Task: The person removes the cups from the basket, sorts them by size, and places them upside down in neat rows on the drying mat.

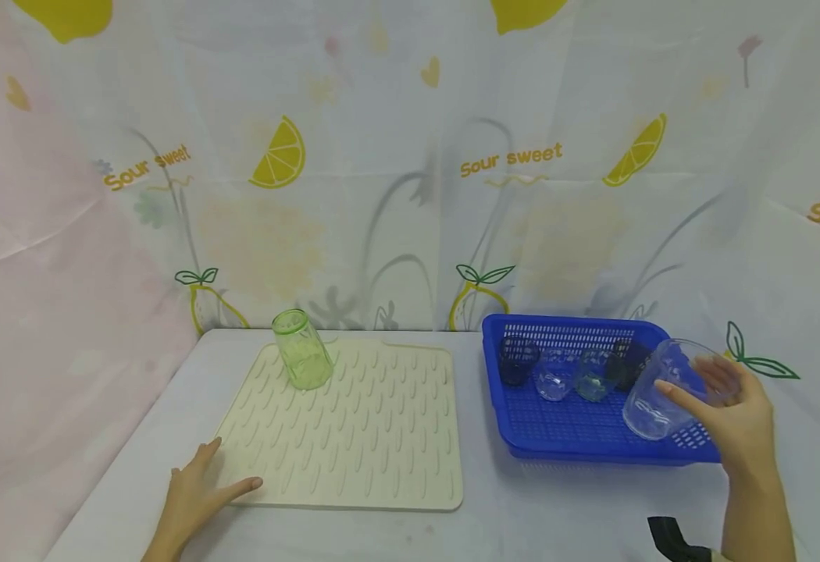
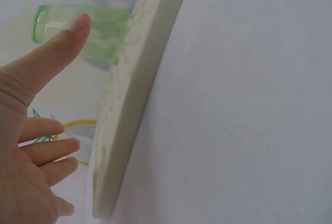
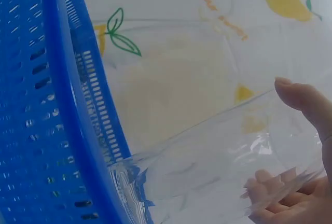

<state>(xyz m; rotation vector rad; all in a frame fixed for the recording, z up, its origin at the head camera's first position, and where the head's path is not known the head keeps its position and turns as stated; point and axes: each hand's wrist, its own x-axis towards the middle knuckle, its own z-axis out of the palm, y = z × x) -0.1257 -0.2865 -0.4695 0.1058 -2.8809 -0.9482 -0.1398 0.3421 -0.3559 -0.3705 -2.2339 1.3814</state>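
My right hand (image 1: pixel 740 414) grips a large clear glass (image 1: pixel 652 398) at the basket's right end, thumb on the near side and fingers showing through the far wall. In the right wrist view the lower end of this clear glass (image 3: pixel 207 177) is beside the basket's rim. Near the front left corner of a cream ridged drying mat (image 1: pixel 382 468) is my left hand (image 1: pixel 195 492), fingers spread and holding nothing. A green glass (image 1: pixel 303 351) stands at the mat's back left; the left wrist view shows this green glass (image 2: pixel 109 32) beyond my thumb.
A blue plastic basket (image 1: pixel 557 449) sits on the white-covered table (image 1: pixel 480 523) right of the mat. Inside are a dark glass (image 1: pixel 518 363), a clear glass (image 1: pixel 554 378), a pale bluish glass (image 1: pixel 595 378) and another dark item (image 1: pixel 624 363). A lemon-print curtain (image 1: pixel 382 195) hangs behind.
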